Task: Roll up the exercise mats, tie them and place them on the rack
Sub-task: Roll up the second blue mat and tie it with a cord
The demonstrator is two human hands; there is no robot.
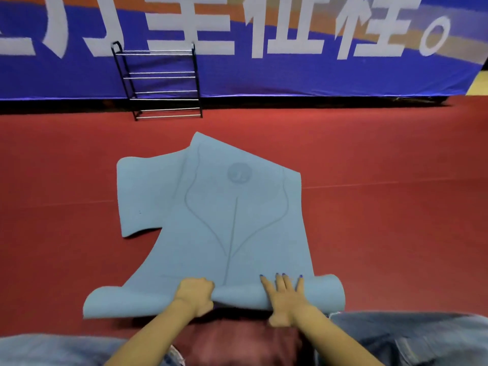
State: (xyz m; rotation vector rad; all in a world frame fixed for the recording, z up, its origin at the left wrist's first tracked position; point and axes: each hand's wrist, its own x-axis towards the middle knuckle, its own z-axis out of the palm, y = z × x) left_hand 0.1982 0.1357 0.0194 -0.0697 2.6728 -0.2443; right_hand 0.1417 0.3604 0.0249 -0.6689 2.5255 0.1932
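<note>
Blue exercise mat (224, 220), on red floor (396, 233), near edge rolled. I see left hand (194, 295) gripping roll; right hand (286, 297) spread flat on it. Rack (161, 83) (bare) beyond.

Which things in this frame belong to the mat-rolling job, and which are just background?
Part of the job:
- top blue mat, near end being rolled
- second blue mat lying under it
- left hand gripping the rolled edge
- right hand pressing flat on the roll
- black rack, shelves bare

Just background:
- blue banner
- red floor
</note>
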